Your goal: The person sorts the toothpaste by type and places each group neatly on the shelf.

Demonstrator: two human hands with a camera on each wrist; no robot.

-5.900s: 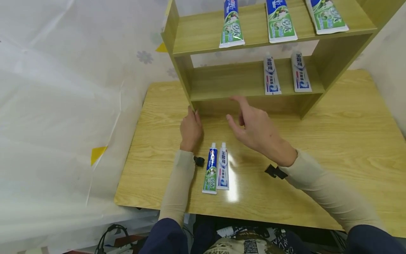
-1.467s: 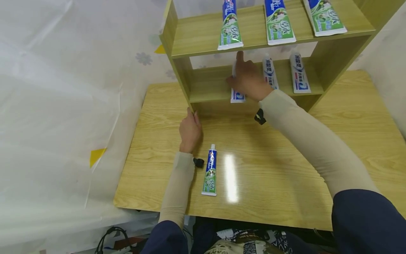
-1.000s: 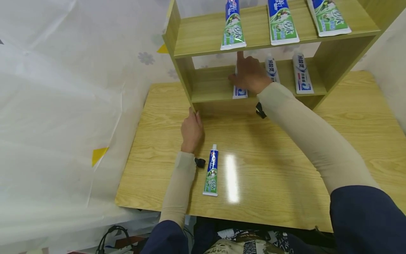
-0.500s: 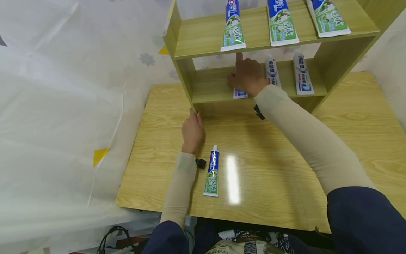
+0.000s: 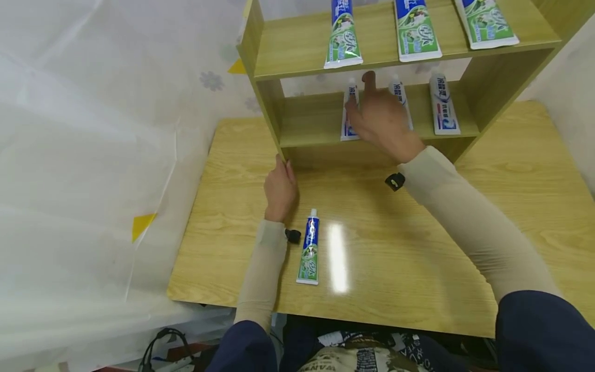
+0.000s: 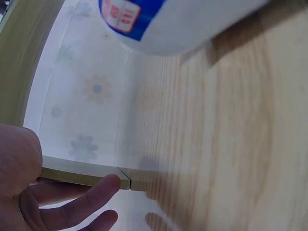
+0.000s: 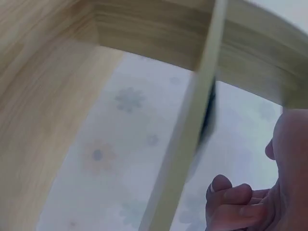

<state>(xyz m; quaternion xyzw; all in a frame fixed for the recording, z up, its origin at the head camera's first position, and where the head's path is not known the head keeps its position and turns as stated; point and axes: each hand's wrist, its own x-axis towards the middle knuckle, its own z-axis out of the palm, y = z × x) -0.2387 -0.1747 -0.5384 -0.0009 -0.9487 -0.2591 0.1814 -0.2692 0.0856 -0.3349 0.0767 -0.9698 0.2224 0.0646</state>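
My left hand (image 5: 281,191) grips the lower front edge of the left side panel of a wooden shelf (image 5: 304,121); the left wrist view shows its fingers (image 6: 79,204) at that panel. My right hand (image 5: 386,119) is at the lower shelf, index finger up and thumb beside a white toothpaste tube (image 5: 346,124) lying there. In the right wrist view its fingers (image 7: 236,207) are loosely bent with nothing between them. It partly covers the middle white tube (image 5: 398,90); another white tube (image 5: 444,106) lies to the right. A blue-green toothpaste tube (image 5: 309,253) lies on the table.
On the upper shelf lie three blue-green toothpaste tubes (image 5: 344,44), their ends at its front edge. The wooden table (image 5: 395,289) runs beneath the shelf. A white sheeted wall (image 5: 93,155) stands at the left, and black cables (image 5: 158,343) hang below the table.
A white tube went from the table to the lower shelf in my right hand, then was pushed back slightly. The right hand has just let go and shifted right. My left hand stays put.
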